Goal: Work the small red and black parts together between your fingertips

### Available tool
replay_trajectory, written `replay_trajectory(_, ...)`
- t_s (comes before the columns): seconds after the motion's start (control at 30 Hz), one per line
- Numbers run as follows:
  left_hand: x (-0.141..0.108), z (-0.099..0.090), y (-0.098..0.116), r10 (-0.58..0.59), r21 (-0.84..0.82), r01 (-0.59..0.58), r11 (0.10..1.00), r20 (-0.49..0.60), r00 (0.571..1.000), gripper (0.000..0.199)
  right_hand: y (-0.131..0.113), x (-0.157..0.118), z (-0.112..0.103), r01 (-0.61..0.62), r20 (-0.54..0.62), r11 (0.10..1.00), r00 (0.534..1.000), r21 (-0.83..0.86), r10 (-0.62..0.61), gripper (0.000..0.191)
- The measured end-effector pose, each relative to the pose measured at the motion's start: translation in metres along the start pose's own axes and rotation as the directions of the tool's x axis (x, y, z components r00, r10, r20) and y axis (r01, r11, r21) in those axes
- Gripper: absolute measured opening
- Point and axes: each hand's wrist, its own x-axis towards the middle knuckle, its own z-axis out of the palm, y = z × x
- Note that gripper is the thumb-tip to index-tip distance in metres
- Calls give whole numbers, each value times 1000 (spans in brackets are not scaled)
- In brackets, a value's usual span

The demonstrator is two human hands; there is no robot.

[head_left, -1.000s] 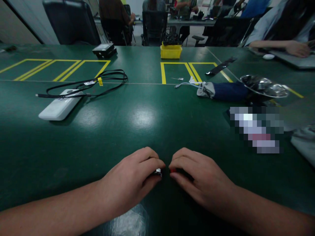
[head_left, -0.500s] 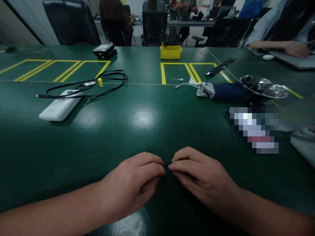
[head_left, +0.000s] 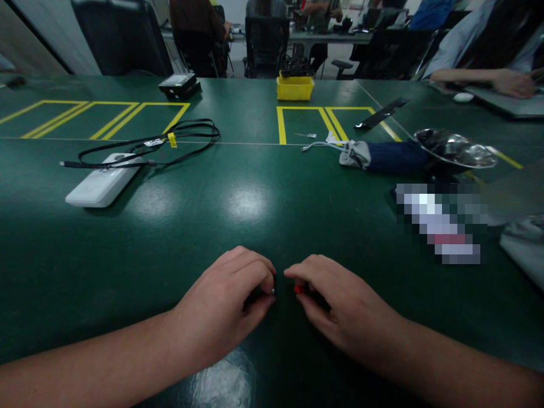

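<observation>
Just over the green table (head_left: 178, 255), my left hand (head_left: 232, 303) is curled, thumb and fingers pinched round a tiny pale thing (head_left: 272, 291). Only a speck of it shows at the fingertips. Across a narrow gap, my right hand (head_left: 346, 303) pinches a small red piece (head_left: 300, 288) between thumb and fingers. Most of that piece is covered by the fingers, so its kind cannot be told. The fingertips of the two hands face each other and do not touch.
A white power bank (head_left: 102, 184) lies on the left under a looped black cable (head_left: 191, 144). Farther back are a black box (head_left: 179, 86) and a yellow bin (head_left: 295, 89). To the right lie a dark blue pouch (head_left: 395, 157) and a shiny bowl (head_left: 457, 150). A person's arm (head_left: 467, 76) rests beyond.
My hands have turned and the fingers have shifted, so a red piece now shows in the right hand and a pale speck in the left. The gap between them is slightly wider.
</observation>
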Motion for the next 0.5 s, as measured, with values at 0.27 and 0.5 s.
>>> replay_trajectory(0.27, 1, -1, 1, 2, -22, -2, 1000, 3, 1000, 9, 1, 1, -2, 72, 40, 997, 997, -37, -71, 21)
replay_trajectory(0.5, 0, 2, 0, -41, -2, 41, 999, -25, 999, 15, -1, 2, -3, 56, 20, 998, 998, -12, -56, 28)
